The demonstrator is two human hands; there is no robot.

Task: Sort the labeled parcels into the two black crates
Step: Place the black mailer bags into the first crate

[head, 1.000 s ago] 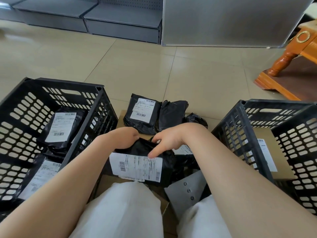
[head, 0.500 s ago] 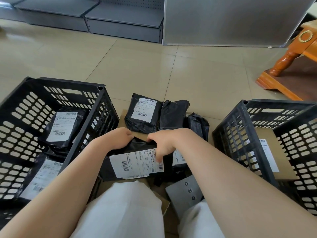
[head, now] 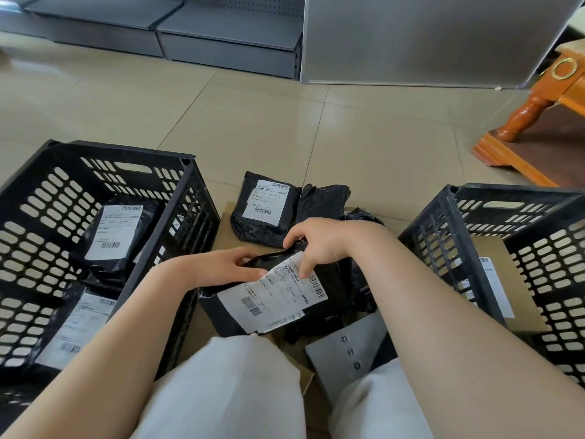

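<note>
parcel (head: 269, 296): soft, light, slippery bag | left hand (head: 221, 269) and right hand (head: 319, 245) both grasping its top edge | best held by edges

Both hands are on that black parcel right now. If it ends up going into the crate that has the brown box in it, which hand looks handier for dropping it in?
Probably the right hand: it grips the parcel at its top edge, and that crate stands on its side. The left hand would have to cross over.

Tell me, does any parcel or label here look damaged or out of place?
Yes. The white label on the black parcel held by the left hand and right hand sits askew, and its lower edge sticks out past the bag. Nothing else looks odd.
</note>
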